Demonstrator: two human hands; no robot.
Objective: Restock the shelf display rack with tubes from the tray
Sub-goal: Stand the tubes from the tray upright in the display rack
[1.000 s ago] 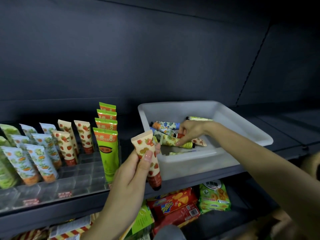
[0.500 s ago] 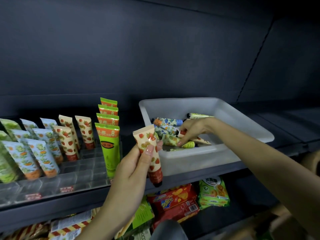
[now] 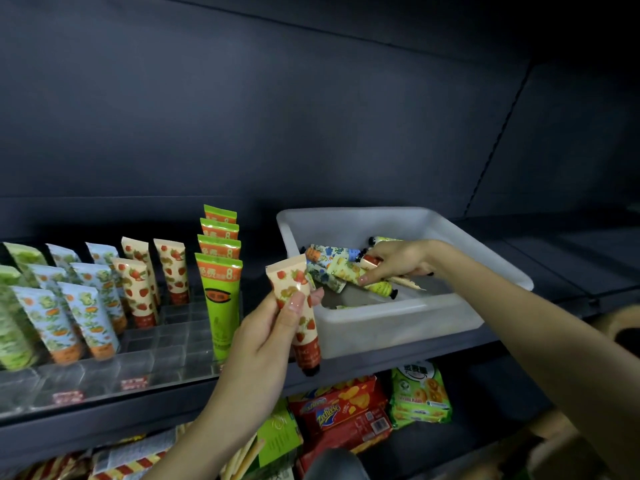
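Note:
My left hand [image 3: 268,336] grips a cream strawberry-print tube [image 3: 294,296], held upright, cap down, in front of the shelf edge between the rack and the tray. The white tray [image 3: 391,323] sits on the shelf at centre right with several printed tubes [image 3: 329,268] lying inside. My right hand [image 3: 398,263] reaches into the tray and pinches a cream tube with a red cap [image 3: 372,260] among them. The clear display rack [image 3: 166,344] on the left holds upright rows of tubes: green, blue-floral, strawberry, and tall green-orange ones [image 3: 220,292].
The dark shelf board [image 3: 571,271] runs on to the right of the tray. Below the shelf lie red snack boxes [image 3: 343,417] and a green biscuit pack [image 3: 420,393]. A dark back panel rises behind everything.
My right hand has closed on a red-capped tube in the tray and lifted it slightly. My left hand holds the strawberry tube nearly still.

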